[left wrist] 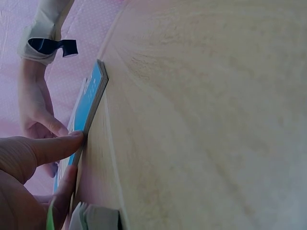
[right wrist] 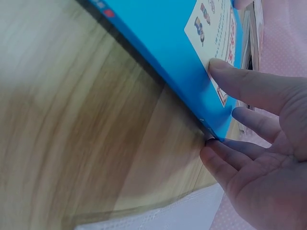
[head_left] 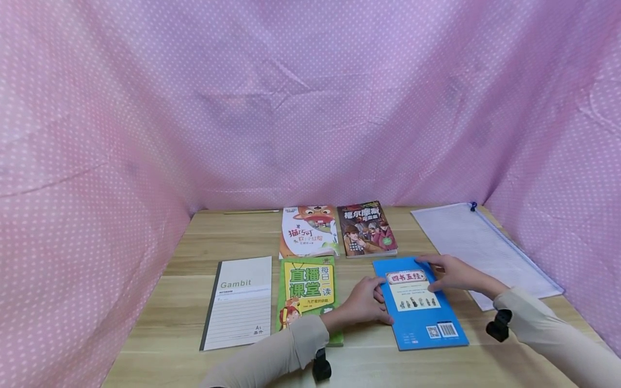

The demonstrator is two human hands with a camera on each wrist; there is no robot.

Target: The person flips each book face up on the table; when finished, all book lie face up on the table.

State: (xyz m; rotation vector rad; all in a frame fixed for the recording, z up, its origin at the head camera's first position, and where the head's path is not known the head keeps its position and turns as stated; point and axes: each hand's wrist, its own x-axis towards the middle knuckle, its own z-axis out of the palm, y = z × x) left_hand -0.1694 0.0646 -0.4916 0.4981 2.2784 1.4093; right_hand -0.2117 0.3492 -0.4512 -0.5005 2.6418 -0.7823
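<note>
A blue book [head_left: 412, 330] with a cream label and a barcode lies at the right of the table, slightly turned. My left hand [head_left: 361, 300] holds its left edge; in the left wrist view the thumb [left wrist: 60, 143] meets the edge of the blue book [left wrist: 88, 103]. At the upper right corner, my right hand [head_left: 458, 274] grips the book. In the right wrist view its thumb [right wrist: 235, 81] is over the cover, and the other fingers are around the corner. A green book [head_left: 305, 280] lies beside my left hand, its lower part covered by the wrist and sleeve.
A Gambit notebook [head_left: 237, 307] lies on the left. Behind the green book are a white picture book [head_left: 308, 231] and a dark detective-style book [head_left: 366, 229]. A white mesh pouch [head_left: 466, 231] lies at right, a pencil [head_left: 252, 212] at the back edge. Pink dotted cloth [head_left: 310, 108] surrounds the table.
</note>
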